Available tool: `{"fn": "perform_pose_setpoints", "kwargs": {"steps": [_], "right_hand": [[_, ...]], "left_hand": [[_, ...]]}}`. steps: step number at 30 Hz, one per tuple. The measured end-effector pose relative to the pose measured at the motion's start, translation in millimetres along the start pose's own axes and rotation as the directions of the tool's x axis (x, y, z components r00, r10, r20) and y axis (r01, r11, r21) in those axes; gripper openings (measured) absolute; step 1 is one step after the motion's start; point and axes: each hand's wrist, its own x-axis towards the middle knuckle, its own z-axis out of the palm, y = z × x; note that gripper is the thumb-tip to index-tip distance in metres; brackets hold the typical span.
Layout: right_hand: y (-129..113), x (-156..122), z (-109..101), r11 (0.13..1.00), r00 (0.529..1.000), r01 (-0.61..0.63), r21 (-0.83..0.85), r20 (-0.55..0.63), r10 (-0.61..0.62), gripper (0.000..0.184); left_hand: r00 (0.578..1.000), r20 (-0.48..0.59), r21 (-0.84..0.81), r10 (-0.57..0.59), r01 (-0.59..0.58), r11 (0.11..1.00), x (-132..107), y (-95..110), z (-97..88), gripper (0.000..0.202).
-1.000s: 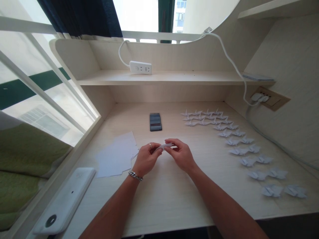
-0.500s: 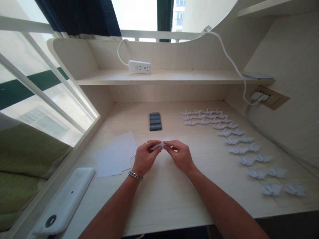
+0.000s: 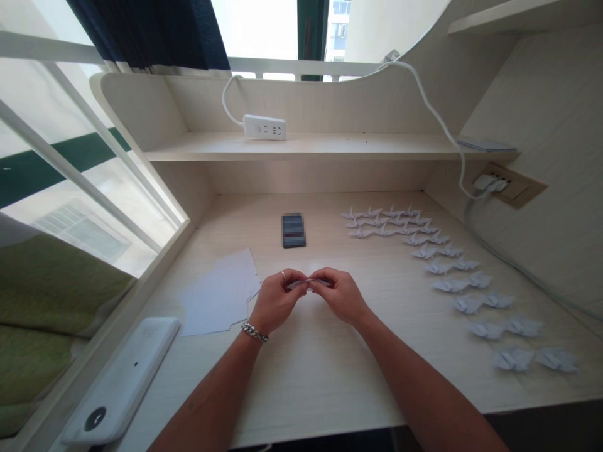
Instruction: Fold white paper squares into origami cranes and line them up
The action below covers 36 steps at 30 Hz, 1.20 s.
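**Q:** Item 1. Where is the small, flat folded piece of white paper (image 3: 308, 282)?

**A:** It is held above the pale wood-grain desk top (image 3: 301, 376), at the centre of the view, between the 2 hands. It touches only the fingertips.

**Q:** Item 2. What is the state of each hand?

**A:** The left hand (image 3: 276, 302) is closed to a pinch. Its thumb and forefinger tips grip the left end of the piece, and the other fingers are curled under. A ring shows on 1 finger and a chain bracelet on the wrist. The right hand (image 3: 343, 296) is closed to a matching pinch on the right end. Neither palm is spread.

**Q:** Item 3. How does the long axis lie?

**A:** It runs left to right, close to level, across the line of sight. The piece bridges the gap between the 2 sets of fingertips, so each hand lies outboard of its own end. The folds are too small to make out.

**Q:** Item 4. Which hand is nearer?

**A:** Neither. Both are in contact with the piece.

**Q:** Item 5. What lies around the hands?

**A:** The loose stack of white square paper sheets (image 3: 219, 300) lies flat just left of the left hand. The 2 curving rows of white folded paper cranes (image 3: 440, 267) lie to the right, well apart from the right hand. The dark rectangular phone (image 3: 293, 230) lies flat beyond both hands, toward the back of the desk.
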Motion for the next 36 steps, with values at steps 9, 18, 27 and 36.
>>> {"fn": "perform_pose_setpoints", "kwargs": {"steps": [9, 18, 27, 36], "right_hand": [[-4, 1, 4, 0.929, 0.979, -0.195, 0.315, 0.014, 0.201, 0.017], [-11, 0, 3, 0.901, 0.971, -0.218, 0.374, -0.008, 0.239, 0.013], [-9, 0, 4, 0.903, 0.973, -0.208, 0.375, -0.015, 0.23, 0.016], [-7, 1, -1, 0.863, 0.954, -0.295, 0.41, 0.081, 0.287, 0.023]], "left_hand": [[0.996, 0.044, -0.191, -0.08, 0.087, 0.978, 2, 1, 0.0, 0.014], [0.995, 0.048, -0.235, -0.091, 0.1, 0.967, 1, 8, -1.3, 0.01], [0.995, 0.035, -0.208, -0.098, 0.103, 0.973, 0, 12, -1.7, 0.007], [0.993, 0.069, -0.203, -0.093, 0.105, 0.973, 1, 6, -1.1, 0.008]]}}
